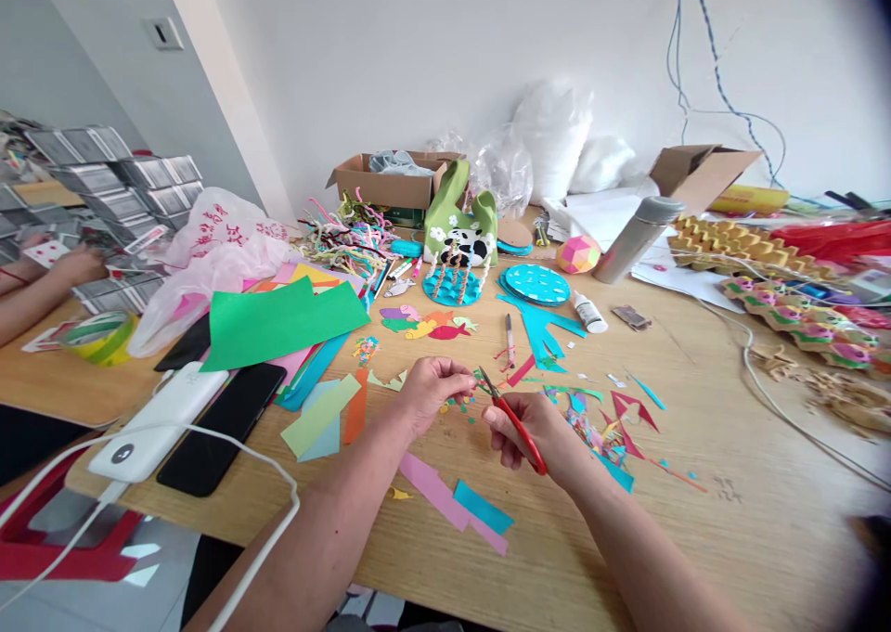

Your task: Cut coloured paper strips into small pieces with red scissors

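Note:
Red-handled scissors (513, 419) are gripped in my right hand (533, 428), with their blades pointing up and left toward my other hand. My left hand (435, 393) is pinched closed just left of the blade tips; what sits between its fingertips is too small to make out. Tiny coloured paper bits (459, 407) lie on the table below and between the hands. Behind them rest several cut paper fish (435, 324) in purple, orange, red and green. Pink paper strips (435, 490) and a blue strip (484, 507) lie nearer to me.
Coloured paper sheets (289, 324), a power bank (159, 423) and a black phone (221, 428) lie at left. Blue discs (535, 284), a glue bottle (589, 314) and a steel flask (639, 239) stand behind. A white cable (755, 372) crosses the right. Another person's hand (78, 265) holds cards far left.

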{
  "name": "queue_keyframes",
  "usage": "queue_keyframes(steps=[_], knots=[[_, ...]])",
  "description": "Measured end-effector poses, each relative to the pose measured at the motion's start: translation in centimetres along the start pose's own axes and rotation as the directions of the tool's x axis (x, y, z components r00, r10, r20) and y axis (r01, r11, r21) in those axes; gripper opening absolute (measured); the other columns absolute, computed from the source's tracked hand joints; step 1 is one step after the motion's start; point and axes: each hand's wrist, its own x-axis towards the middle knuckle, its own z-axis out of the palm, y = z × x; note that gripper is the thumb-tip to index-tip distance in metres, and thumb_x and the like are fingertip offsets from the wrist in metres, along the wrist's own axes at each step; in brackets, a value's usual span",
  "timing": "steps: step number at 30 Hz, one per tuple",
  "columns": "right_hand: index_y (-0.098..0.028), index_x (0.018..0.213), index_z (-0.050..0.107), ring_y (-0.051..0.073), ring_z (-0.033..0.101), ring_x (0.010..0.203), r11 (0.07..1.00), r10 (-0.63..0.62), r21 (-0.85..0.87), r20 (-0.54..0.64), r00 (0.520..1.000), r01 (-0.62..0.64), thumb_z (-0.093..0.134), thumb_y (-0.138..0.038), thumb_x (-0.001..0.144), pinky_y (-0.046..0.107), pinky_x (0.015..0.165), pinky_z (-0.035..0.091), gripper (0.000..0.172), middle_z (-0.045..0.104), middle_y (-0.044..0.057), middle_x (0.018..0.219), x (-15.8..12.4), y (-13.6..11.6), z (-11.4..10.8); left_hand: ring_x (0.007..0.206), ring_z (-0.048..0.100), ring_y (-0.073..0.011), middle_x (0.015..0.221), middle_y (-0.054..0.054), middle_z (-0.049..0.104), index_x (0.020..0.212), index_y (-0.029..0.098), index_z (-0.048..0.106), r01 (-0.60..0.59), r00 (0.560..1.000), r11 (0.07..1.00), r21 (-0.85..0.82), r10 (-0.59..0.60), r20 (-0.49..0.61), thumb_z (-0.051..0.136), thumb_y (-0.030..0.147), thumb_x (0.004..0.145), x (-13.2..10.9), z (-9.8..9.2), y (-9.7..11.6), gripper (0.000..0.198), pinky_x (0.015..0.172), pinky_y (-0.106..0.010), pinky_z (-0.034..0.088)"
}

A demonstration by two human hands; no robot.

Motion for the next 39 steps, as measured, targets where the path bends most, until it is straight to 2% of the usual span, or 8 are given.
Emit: queue_keyframes(steps=[6,17,29,32,35,37,38,39], knots=[[-0.015,0.061,0.051,0.011,0.057,0.038,1.0,0.012,-0.024,0.007,1.0,-0.012,0.064,-0.052,0.07,0.018,0.035,0.041,0.04,0.059,0.0,0.05,0.09,0.03,0.08,0.053,0.048,-0.0076,0.058,-0.001,0.058,0.065,0.011,0.063,0.021,1.0,1.0,-0.004,-0.021,-0.004,0.069,0.024,0.059,-0.08,0.06,0.13,0.015,0.054,-0.022,0.035],[-0.015,0.061,0.051,0.012,0.057,0.039,1.0,0.006,-0.02,0.018,1.0,-0.006,0.064,-0.054,0.069,0.018,0.035,0.04,0.041,0.059,0.0,0.05,0.01,-0.23,0.1,0.055,0.047,-0.0072,0.062,0.0,0.057,0.069,0.011,0.065,0.0,0.997,1.0,0.031,-0.002,0.078,0.069,0.025,0.061,0.17,-0.29,-0.38,0.016,0.055,-0.022,0.035],[-0.017,0.058,0.049,0.011,0.055,0.035,0.998,0.052,-0.031,-0.012,0.999,-0.052,0.064,-0.057,0.066,0.017,0.03,0.032,0.044,0.059,0.0,0.048,-0.28,-0.73,0.22,0.054,0.047,-0.0073,0.062,-0.001,0.058,0.07,0.011,0.066,0.027,0.998,1.0,0.015,-0.027,0.048,0.071,0.025,0.059,0.13,-0.31,-0.51,0.019,0.055,-0.022,0.036],[-0.018,0.057,0.048,0.013,0.055,0.037,0.997,-0.017,-0.073,-0.175,0.985,0.004,0.063,-0.057,0.069,0.02,0.034,0.036,0.043,0.058,0.001,0.048,-0.2,-0.71,0.0,0.052,0.046,-0.0071,0.057,0.0,0.056,0.066,0.011,0.064,0.003,0.999,1.0,0.011,-0.003,0.049,0.07,0.026,0.06,0.19,-0.28,-0.46,0.017,0.053,-0.022,0.034],[-0.019,0.068,0.052,0.019,0.062,0.056,0.971,-0.205,-0.202,-0.422,0.883,0.129,0.066,-0.052,0.069,0.026,0.049,0.045,0.036,0.064,0.005,0.063,0.02,-0.55,-0.36,0.05,0.046,-0.0073,0.056,0.0,0.056,0.064,0.012,0.064,0.005,0.999,1.0,0.006,-0.006,0.053,0.07,0.027,0.06,0.24,-0.26,-0.43,0.018,0.052,-0.022,0.033],[-0.02,0.082,0.055,0.023,0.063,0.083,0.921,-0.373,-0.277,-0.429,0.823,0.274,0.071,-0.046,0.066,0.031,0.07,0.049,0.035,0.067,0.01,0.093,0.21,-0.38,-0.46,0.05,0.046,-0.0075,0.057,-0.001,0.057,0.066,0.011,0.065,0.02,0.999,1.0,0.006,-0.02,0.05,0.071,0.027,0.059,0.22,-0.22,-0.4,0.018,0.052,-0.022,0.033],[-0.02,0.088,0.054,0.025,0.06,0.092,0.9,-0.418,-0.303,-0.405,0.813,0.312,0.073,-0.044,0.065,0.034,0.078,0.047,0.039,0.064,0.011,0.103,0.3,-0.3,-0.43,0.051,0.046,-0.0074,0.058,-0.001,0.057,0.066,0.011,0.065,0.024,0.998,1.0,0.008,-0.025,0.053,0.072,0.026,0.058,0.18,-0.18,-0.36,0.019,0.052,-0.022,0.034],[-0.02,0.092,0.054,0.025,0.059,0.096,0.897,-0.419,-0.311,-0.365,0.831,0.315,0.073,-0.043,0.065,0.035,0.082,0.045,0.04,0.063,0.01,0.104,0.36,-0.21,-0.35,0.051,0.046,-0.0072,0.059,-0.001,0.057,0.066,0.011,0.065,0.027,0.998,1.0,0.006,-0.027,0.062,0.072,0.026,0.058,0.13,-0.15,-0.32,0.019,0.053,-0.022,0.033]])
